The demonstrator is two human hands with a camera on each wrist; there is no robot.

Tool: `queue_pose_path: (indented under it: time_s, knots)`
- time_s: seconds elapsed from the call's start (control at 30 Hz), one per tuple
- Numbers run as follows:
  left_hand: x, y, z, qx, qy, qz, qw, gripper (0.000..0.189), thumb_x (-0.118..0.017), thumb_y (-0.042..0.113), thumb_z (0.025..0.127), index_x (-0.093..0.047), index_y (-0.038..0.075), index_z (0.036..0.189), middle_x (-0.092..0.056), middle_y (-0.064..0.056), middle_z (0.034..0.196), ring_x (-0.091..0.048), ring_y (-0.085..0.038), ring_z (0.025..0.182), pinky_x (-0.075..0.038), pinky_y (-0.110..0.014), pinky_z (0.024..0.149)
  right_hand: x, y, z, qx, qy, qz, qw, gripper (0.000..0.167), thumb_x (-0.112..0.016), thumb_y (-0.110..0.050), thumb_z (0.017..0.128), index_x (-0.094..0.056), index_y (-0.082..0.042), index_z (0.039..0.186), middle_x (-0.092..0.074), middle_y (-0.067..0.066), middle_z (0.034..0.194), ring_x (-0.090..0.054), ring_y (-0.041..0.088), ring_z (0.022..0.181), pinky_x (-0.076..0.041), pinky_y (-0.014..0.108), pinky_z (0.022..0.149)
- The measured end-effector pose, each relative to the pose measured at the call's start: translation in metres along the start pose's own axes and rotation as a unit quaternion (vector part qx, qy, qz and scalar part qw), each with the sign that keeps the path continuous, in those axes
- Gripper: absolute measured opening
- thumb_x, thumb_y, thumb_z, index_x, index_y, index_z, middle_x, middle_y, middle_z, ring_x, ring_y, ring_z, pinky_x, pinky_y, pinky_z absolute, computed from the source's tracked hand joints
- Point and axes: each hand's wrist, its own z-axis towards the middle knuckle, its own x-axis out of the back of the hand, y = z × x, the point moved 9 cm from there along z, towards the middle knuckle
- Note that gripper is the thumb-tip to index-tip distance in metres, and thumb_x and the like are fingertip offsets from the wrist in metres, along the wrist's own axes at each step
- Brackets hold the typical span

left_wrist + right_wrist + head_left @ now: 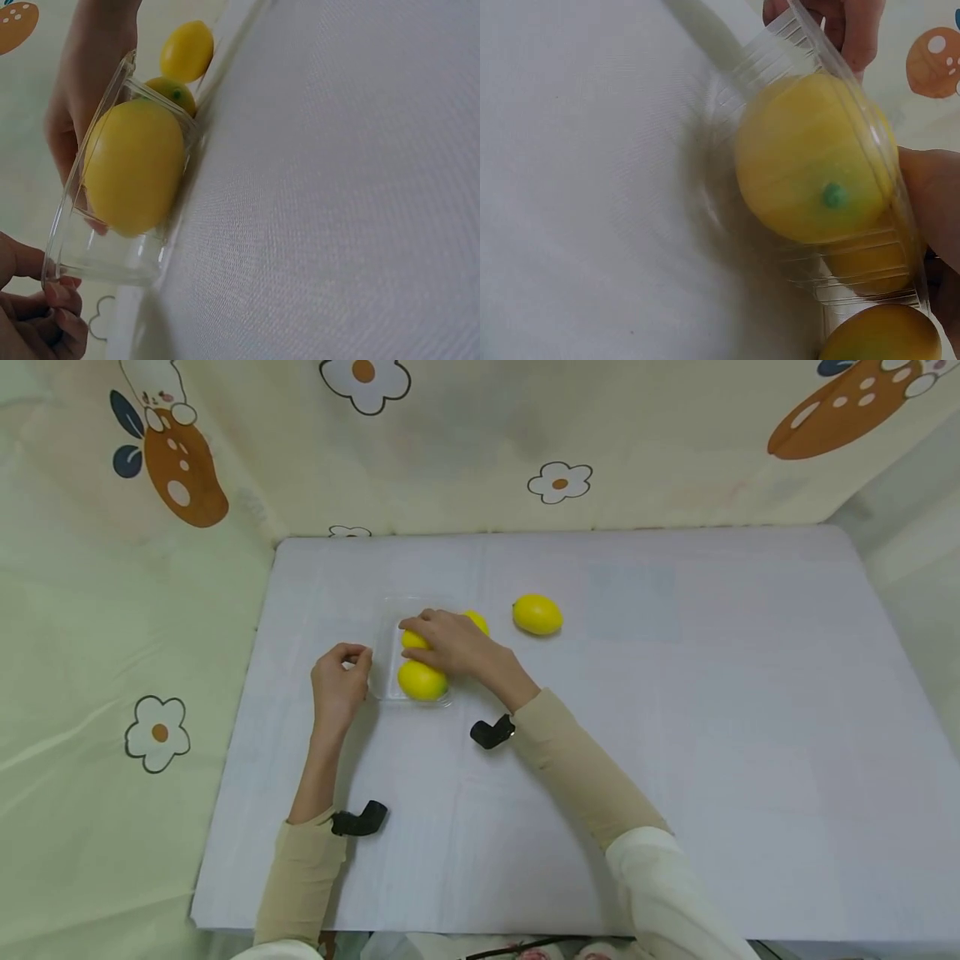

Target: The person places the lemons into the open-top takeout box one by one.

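Observation:
A transparent plastic box [387,672] stands on the table, its near left rim pinched between the thumb and fingers of my left hand [341,685]. My right hand [457,643] reaches over the box from the right. Its thumb and fingers grip a yellow lemon [414,640] inside, partly hidden by the hand. Nearer to me in the box lies another lemon [422,681], large in the left wrist view too [135,169]. Just behind the right hand shows part of a third lemon [477,622], which appears to lie beside the box's right wall.
One more lemon [537,614] lies on the white table [712,693], to the right of the box. A patterned curtain [465,452] hangs along the table's back and left edges. Black wrist mounts [360,819] stick out from both forearms.

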Motion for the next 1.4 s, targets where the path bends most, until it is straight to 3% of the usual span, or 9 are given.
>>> queue_pose_path:
  time_s: [0.23, 0.6, 0.77, 1.03, 1.2, 1.4]
  knots:
    - [0.001, -0.002, 0.000, 0.013, -0.008, -0.004, 0.9999, 0.027, -0.063, 0.017, 0.100, -0.071, -0.006, 0.112, -0.063, -0.013, 0.093, -0.048, -0.002, 0.041, -0.043, -0.015, 0.044, -0.003, -0.002, 0.001, 0.006, -0.006, 0.003, 1.0000, 0.048, -0.053, -0.039, 0.107, -0.054, -0.014, 0.149, -0.056, 0.012, 0.148, -0.053, 0.029, 0.135, -0.047, 0.043, 0.112]
    - [-0.005, -0.002, -0.002, 0.020, -0.021, -0.008, 0.9995, 0.029, -0.062, 0.020, 0.101, -0.070, -0.005, 0.114, -0.062, -0.011, 0.095, -0.048, -0.004, 0.043, -0.042, -0.015, 0.044, 0.016, -0.004, -0.017, 0.022, 0.041, 0.024, 0.9986, 0.036, -0.049, -0.022, 0.108, -0.063, -0.008, 0.139, -0.060, 0.011, 0.144, -0.054, 0.030, 0.134, -0.045, 0.040, 0.114]
    - [-0.005, -0.003, -0.004, 0.024, -0.025, -0.007, 0.9994, 0.030, -0.062, 0.020, 0.101, -0.070, -0.005, 0.116, -0.062, -0.010, 0.096, -0.049, -0.004, 0.044, -0.043, -0.016, 0.045, 0.035, -0.006, -0.047, 0.035, 0.106, 0.005, 0.9938, 0.033, -0.053, -0.025, 0.108, -0.066, -0.011, 0.134, -0.063, 0.007, 0.140, -0.057, 0.027, 0.132, -0.054, 0.041, 0.103]
    - [-0.004, -0.002, -0.003, 0.019, -0.019, -0.008, 0.9996, 0.030, -0.062, 0.020, 0.101, -0.070, -0.005, 0.116, -0.061, -0.009, 0.094, -0.049, -0.003, 0.043, -0.042, -0.015, 0.045, 0.061, -0.010, -0.117, 0.085, 0.227, -0.017, 0.9699, 0.025, -0.070, -0.017, 0.099, -0.072, -0.005, 0.120, -0.073, 0.009, 0.120, -0.068, 0.028, 0.112, -0.057, 0.038, 0.097]
    - [-0.004, -0.003, -0.004, 0.027, -0.025, -0.013, 0.9992, 0.031, -0.062, 0.020, 0.101, -0.070, -0.006, 0.117, -0.061, -0.008, 0.094, -0.049, -0.002, 0.042, -0.043, -0.015, 0.045, 0.066, -0.007, -0.148, 0.087, 0.257, -0.012, 0.9623, 0.026, -0.075, -0.015, 0.094, -0.073, -0.004, 0.118, -0.074, 0.010, 0.118, -0.069, 0.028, 0.111, -0.058, 0.039, 0.096]
    - [-0.004, -0.002, -0.004, 0.021, -0.019, -0.011, 0.9995, 0.030, -0.062, 0.020, 0.100, -0.071, -0.005, 0.115, -0.060, -0.007, 0.093, -0.048, -0.001, 0.042, -0.042, -0.015, 0.045, 0.075, 0.007, -0.164, 0.071, 0.278, -0.019, 0.9577, 0.029, -0.076, -0.013, 0.093, -0.071, -0.004, 0.120, -0.072, 0.012, 0.119, -0.069, 0.030, 0.111, -0.059, 0.042, 0.092]
